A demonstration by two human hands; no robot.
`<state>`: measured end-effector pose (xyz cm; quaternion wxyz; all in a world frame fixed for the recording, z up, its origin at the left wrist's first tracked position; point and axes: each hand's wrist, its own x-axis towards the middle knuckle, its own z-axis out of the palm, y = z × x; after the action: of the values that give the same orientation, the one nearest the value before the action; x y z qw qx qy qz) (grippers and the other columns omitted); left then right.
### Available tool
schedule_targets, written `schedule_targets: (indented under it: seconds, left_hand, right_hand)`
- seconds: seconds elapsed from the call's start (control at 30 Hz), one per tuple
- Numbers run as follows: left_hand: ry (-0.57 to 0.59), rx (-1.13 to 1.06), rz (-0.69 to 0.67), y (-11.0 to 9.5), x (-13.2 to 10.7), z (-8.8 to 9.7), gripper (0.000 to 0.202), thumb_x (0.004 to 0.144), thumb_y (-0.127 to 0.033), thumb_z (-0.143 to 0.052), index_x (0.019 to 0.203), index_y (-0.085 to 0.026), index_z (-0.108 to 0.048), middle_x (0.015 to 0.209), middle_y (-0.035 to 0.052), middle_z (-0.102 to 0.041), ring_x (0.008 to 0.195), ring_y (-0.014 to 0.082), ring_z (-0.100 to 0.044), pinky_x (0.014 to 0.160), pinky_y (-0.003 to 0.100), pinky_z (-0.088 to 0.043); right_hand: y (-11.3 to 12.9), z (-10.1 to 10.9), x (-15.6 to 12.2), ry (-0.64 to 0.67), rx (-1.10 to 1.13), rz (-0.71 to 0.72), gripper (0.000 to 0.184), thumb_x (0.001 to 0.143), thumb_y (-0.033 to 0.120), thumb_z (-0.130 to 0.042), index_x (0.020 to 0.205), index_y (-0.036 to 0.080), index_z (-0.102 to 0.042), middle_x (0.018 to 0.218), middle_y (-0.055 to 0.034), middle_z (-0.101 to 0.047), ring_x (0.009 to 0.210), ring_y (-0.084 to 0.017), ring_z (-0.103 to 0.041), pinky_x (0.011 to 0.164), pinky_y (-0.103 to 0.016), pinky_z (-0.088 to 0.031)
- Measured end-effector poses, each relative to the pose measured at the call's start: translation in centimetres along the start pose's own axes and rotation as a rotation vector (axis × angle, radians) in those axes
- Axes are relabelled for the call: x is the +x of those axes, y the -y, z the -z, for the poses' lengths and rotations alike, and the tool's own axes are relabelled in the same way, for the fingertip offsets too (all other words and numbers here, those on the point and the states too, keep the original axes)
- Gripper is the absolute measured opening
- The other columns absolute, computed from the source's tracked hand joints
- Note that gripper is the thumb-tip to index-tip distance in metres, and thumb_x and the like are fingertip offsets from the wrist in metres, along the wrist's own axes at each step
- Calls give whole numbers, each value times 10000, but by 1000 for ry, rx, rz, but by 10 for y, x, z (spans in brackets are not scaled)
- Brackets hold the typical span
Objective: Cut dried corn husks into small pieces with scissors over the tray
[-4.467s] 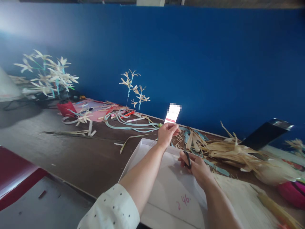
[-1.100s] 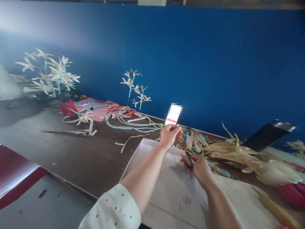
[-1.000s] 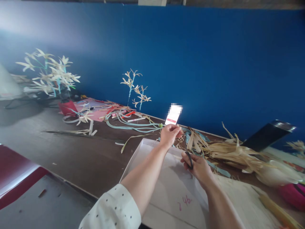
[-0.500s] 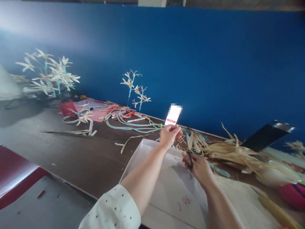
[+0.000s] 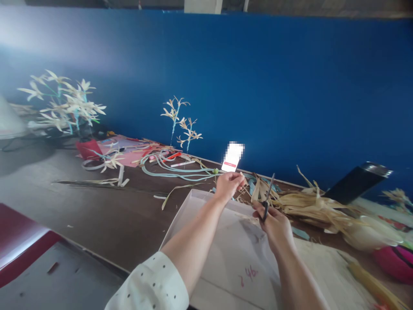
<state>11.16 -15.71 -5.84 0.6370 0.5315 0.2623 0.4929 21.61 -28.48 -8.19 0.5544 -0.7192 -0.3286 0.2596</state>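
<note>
My left hand (image 5: 227,184) is closed in a pinch on a small woven straw piece (image 5: 244,183), held over the far edge of a shallow white box (image 5: 193,206). My right hand (image 5: 274,220) grips black scissors (image 5: 267,196), blades pointing up and away, just right of the straw piece and apart from it. A thin straw sliver (image 5: 245,215) lies on the box between my hands. Pink writing (image 5: 248,274) marks the box near me.
A heap of dried husks (image 5: 309,204) lies right of the scissors. A lit phone (image 5: 232,158) leans on the blue wall. Light-blue strips (image 5: 174,167), straw flowers (image 5: 180,122), a flower bunch (image 5: 64,103) in a red pot (image 5: 87,148), a dark flask (image 5: 355,183) and a pink object (image 5: 392,260) share the brown table.
My right hand has swung the scissors away to the right, off the straw piece, with the blades now tilted up. My left hand stays put. A straw sliver now lies on the box.
</note>
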Motion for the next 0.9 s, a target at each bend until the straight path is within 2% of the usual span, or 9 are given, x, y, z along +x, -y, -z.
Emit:
schedule_targets:
  seconds: [0.1,0.2,0.37,0.6,0.9]
  left_hand:
    - [114,46,23,1,-3,0,217,689,-347,-666,724,-134,-657,650,33,-642,563,90,-571,547,199,-479]
    - [231,89,76,4,-6,-1,239,690,-357,-668,763,-130,-663,669,45,-654,570,98,-580,563,213,-490]
    - [337,152,133,4,-11,-4,268,691,-336,-673,848,-119,-672,698,71,-658,653,146,-618,603,257,-518]
    - [379,226,164,0,-17,-7,318,672,-337,-691,892,-108,-678,810,90,-660,738,152,-611,619,250,-519]
    - [403,264,170,3,-16,-8,403,650,-444,-685,875,-110,-666,800,80,-648,670,115,-574,571,224,-475]
  right_hand:
    - [2,-2,-1,-48,162,10,477,570,477,-727,913,150,-669,531,26,-536,407,-78,-339,398,-241,-229]
    - [3,-3,-1,-44,304,3,509,541,392,-773,987,185,-641,556,51,-521,430,-65,-350,402,-212,-249]
    - [0,-4,4,-5,506,-33,497,518,333,-798,960,175,-634,524,76,-453,404,-39,-295,366,-186,-203]
    - [-1,-10,7,-34,550,-31,440,512,343,-803,881,154,-654,478,76,-431,390,-39,-297,362,-180,-190]
    - [4,-11,5,-74,545,-47,391,524,377,-790,807,153,-638,420,88,-405,362,-38,-268,361,-187,-158]
